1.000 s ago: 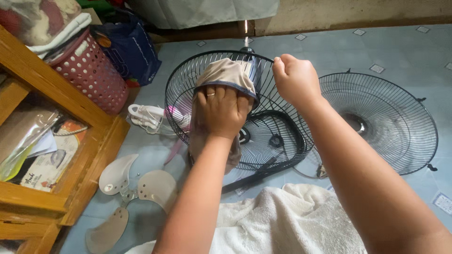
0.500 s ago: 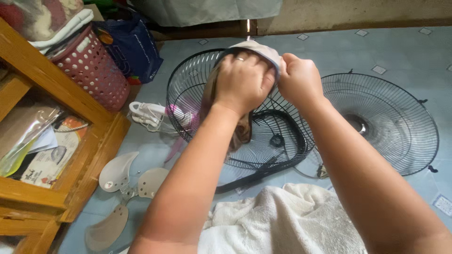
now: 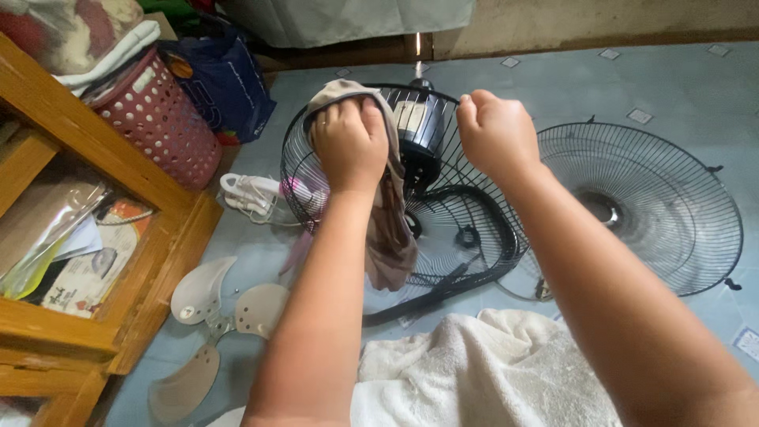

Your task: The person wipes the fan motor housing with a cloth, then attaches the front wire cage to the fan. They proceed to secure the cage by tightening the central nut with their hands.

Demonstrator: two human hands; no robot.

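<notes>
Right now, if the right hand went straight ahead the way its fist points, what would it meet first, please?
Most likely the fan motor and the wire guard around it, just ahead of the right hand; depth is hard to judge from this view.

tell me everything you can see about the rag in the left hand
The rag is a thin, soft cloth, beige-brown with a dark edge along its top. The left hand presses its upper part against the rim of the upright black wire fan guard, bunched under the fingers. The rest hangs loose and crumpled down in front of the guard, beside the forearm. It looks worn and a little dingy. The right hand does not touch it.
</notes>
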